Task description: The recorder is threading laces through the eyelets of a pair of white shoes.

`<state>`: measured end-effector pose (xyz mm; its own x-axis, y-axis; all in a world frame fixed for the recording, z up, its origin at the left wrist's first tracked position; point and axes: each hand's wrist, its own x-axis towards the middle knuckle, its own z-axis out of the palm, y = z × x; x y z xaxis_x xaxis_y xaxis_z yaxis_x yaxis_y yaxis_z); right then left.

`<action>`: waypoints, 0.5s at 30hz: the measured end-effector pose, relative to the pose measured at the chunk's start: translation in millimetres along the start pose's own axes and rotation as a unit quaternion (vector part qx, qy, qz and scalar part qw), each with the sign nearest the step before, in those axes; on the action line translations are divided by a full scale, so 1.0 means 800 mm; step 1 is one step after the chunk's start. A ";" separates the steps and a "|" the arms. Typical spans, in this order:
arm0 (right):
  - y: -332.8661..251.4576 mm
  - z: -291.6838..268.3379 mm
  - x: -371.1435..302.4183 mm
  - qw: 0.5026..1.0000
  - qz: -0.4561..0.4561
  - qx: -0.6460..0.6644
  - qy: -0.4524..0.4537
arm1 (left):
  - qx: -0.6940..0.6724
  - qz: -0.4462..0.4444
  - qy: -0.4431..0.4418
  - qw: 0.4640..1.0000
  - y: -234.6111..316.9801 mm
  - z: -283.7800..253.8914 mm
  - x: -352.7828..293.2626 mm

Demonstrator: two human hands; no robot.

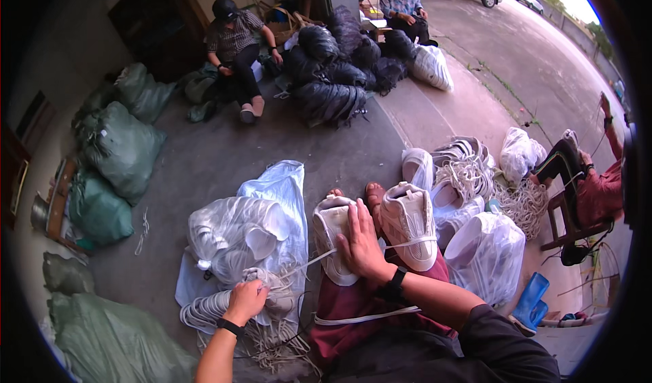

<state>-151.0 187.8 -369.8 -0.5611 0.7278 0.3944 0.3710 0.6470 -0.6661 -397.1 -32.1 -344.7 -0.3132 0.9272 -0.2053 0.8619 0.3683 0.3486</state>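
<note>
A pair of off-white high-top shoes rests across my lap on dark red cloth, the left shoe (329,228) and the right shoe (409,223) side by side. My right hand (363,244) lies flat against the left shoe's inner side, fingers stretched out. From that shoe a white shoelace (309,265) runs left toward my left hand (247,301). The fingers of my left hand are closed in a pinch on the lace, beside a heap of pale laces (275,345). Another lace crosses the right shoe's front. A loose white lace (367,316) spans the red cloth below.
Clear-bagged white shoe parts (238,230) lie left of my knees. More shoe parts (485,257) and tangled cords (519,210) are at right, near blue boots (530,305). Green sacks (122,145) line the left wall; black bundles (329,77) pile up ahead. Three people sit around.
</note>
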 end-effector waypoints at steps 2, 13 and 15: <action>-0.006 0.003 0.000 1.000 -0.002 -0.001 0.000 | 0.038 0.014 0.045 0.998 -0.013 0.006 -0.003; -0.023 0.011 -0.008 1.000 -0.009 -0.012 0.004 | 0.134 -0.058 0.029 0.989 -0.082 0.007 -0.040; -0.024 0.010 -0.008 1.000 -0.008 -0.012 0.005 | 0.115 -0.074 0.026 0.990 -0.092 -0.003 -0.048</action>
<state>-160.5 168.8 -364.9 -0.5592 0.7195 0.4118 0.3794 0.6638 -0.6446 -449.7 -94.5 -360.2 -0.4577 0.8688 -0.1888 0.8714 0.4805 0.0986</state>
